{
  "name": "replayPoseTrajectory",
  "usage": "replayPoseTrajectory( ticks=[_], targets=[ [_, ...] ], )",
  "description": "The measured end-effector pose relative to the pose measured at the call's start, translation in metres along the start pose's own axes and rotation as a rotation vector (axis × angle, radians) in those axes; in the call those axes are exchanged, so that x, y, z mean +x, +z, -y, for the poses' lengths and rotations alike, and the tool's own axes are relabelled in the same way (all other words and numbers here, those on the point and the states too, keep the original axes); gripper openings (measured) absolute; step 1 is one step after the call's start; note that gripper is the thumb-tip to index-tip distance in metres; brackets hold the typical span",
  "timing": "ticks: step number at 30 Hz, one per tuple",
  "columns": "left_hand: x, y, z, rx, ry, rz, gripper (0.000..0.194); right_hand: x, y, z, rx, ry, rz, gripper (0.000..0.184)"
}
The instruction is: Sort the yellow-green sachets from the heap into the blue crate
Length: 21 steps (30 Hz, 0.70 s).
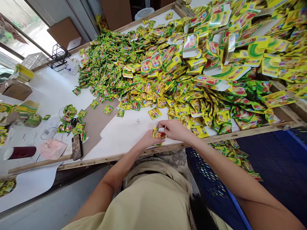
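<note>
Close to the table's front edge, my left hand (149,139) is closed around a small yellow, red and green printed carton (158,134). My right hand (173,129) pinches at its top, where a white flap shows. The fingers partly cover the carton, so its contents cannot be made out. Just beyond my hands lies a single yellow candy packet (154,113). A large pile of green packets (107,60) and yellow packets (144,91) spreads behind it. Open printed cartons (191,44) are heaped at the back right.
Left on the white table (129,132) are a phone (77,147), scissors (73,123), a glass jar (30,119), a dark red cup (22,152) and a black wire rack (58,57). A wooden rim (96,163) edges the table. A blue crate (208,179) holding packets stands below right.
</note>
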<state>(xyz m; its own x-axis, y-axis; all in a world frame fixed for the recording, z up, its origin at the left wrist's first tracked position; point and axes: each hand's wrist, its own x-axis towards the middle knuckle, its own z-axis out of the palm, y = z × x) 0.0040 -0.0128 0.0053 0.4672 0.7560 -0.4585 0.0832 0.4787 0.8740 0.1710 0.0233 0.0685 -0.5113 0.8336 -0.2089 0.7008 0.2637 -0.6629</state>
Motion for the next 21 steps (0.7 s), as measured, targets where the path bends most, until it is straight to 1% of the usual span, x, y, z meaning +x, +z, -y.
replayPoseTrajectory(
  ticks=[2,6,13,15,18,21],
  targets=[
    [0.000,0.001,0.000,-0.013,-0.006,-0.006,0.035,-0.001,0.003,-0.002,0.011,-0.025,-0.037,0.022],
    [0.000,0.002,0.001,0.016,-0.023,-0.017,0.036,-0.002,0.006,-0.007,0.080,-0.049,-0.052,0.023],
    [0.001,0.001,0.000,0.050,-0.006,-0.013,0.037,0.000,0.006,-0.010,0.173,0.004,-0.054,0.019],
    [0.001,0.001,-0.001,0.069,0.000,-0.009,0.037,-0.001,0.004,-0.011,0.183,0.002,-0.032,0.022],
    [0.000,0.001,-0.003,0.082,0.051,0.001,0.039,-0.005,0.000,-0.009,0.078,-0.065,0.037,0.026],
    [-0.001,0.002,-0.003,0.132,0.108,0.005,0.040,-0.010,-0.002,-0.004,-0.109,-0.136,0.062,0.023]
  ],
)
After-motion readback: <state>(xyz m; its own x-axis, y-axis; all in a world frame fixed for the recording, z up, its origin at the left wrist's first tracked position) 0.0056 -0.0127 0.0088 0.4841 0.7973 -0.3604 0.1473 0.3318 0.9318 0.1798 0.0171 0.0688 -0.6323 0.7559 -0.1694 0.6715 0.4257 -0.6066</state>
